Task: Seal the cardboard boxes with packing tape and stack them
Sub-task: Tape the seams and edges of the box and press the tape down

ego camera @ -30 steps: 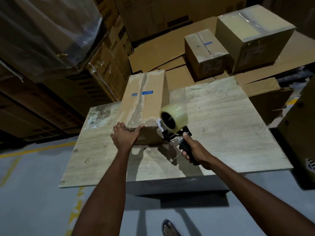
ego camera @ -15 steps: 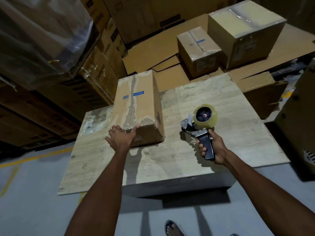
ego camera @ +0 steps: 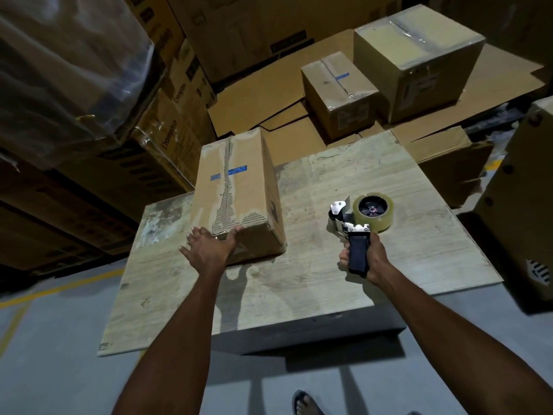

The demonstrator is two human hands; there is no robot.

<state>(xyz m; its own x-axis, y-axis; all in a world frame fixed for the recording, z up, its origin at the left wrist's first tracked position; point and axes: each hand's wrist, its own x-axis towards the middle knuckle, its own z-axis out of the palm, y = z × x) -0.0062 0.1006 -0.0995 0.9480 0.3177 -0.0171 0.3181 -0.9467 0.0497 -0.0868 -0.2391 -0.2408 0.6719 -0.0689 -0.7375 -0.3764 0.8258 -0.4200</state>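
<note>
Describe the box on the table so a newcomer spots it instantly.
Start at the pale wooden table. The lone box on it touches the left hand. Unlike the smaller box and larger box behind, its top has a ragged torn strip lengthwise.

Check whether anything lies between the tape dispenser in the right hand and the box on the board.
Nothing visible. Only bare board separates the tape dispenser, held by the right hand, from the box. The left hand rests on the box's near end, off that path.
</note>
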